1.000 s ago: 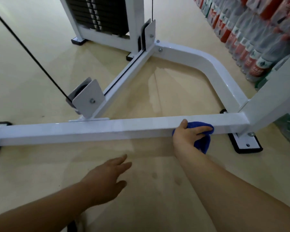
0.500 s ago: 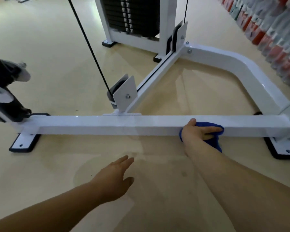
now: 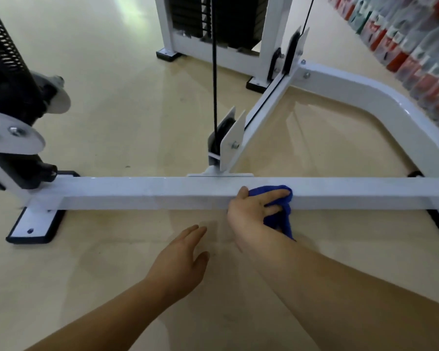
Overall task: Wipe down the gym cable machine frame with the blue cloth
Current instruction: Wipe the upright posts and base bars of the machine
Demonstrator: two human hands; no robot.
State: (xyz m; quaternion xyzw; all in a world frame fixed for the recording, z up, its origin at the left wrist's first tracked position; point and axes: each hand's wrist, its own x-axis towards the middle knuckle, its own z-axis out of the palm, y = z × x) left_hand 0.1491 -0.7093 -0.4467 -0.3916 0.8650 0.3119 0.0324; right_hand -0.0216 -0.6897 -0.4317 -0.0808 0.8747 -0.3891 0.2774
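Nearest to me, on my side of the long white square steel bar, my left hand has its fingers straight and loosely spread, holding nothing. I cannot tell whether it touches the glossy beige floor. That floor looks smooth and probably slick, so I judge my footing matters more than my grip.

My right hand is on the bar itself, right of its middle. The thumb rests on the top face and the fingers curl over the bunched blue terry cloth, pressing it to the top and front faces. A tail of cloth hangs below the bar.

The cloth looks soft, light and floppy. I judge it handles best wadded under the palm, so that no loose end drags. The bar is rigid, fixed and glossy, so the cloth should slide easily along it.

At the bar's left end sits a white foot plate on a black pad. Just behind the bar's middle stands a white pulley bracket with a black cable rising from it. I would steer the cloth clear of that.

Beyond the bar to the right, a curved white tube sweeps back. Further behind is the black weight stack. Far right are blurred rows of red-labelled bottles.
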